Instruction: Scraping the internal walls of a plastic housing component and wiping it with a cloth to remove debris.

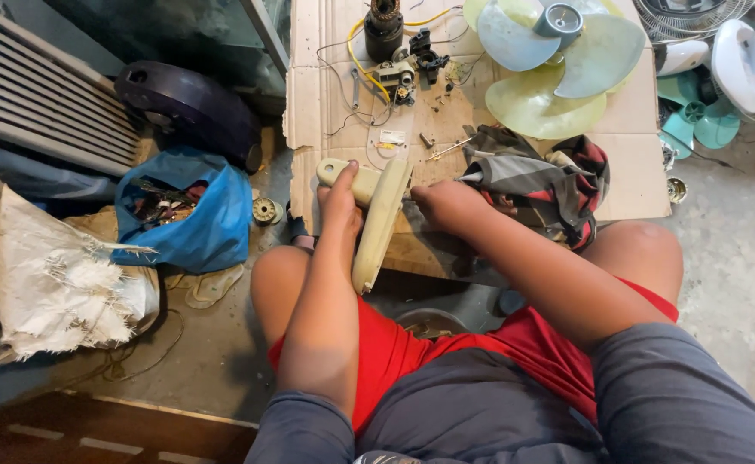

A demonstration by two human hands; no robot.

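Cluttered concrete floor, flattened cardboard sheet (635,185) as work mat.
Left hand (340,202) fingers grasp the cream fan housing (380,219) edge-on, long axis toward the knees; right hand (448,204), touching its other side, grip hidden.

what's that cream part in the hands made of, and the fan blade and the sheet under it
Cream part, gripped by the left hand: likely moulded plastic, matte, with rounded edges. Fan blade: translucent pale green plastic, since light shows through it. Sheet: brown corrugated cardboard, with torn edges and creases.
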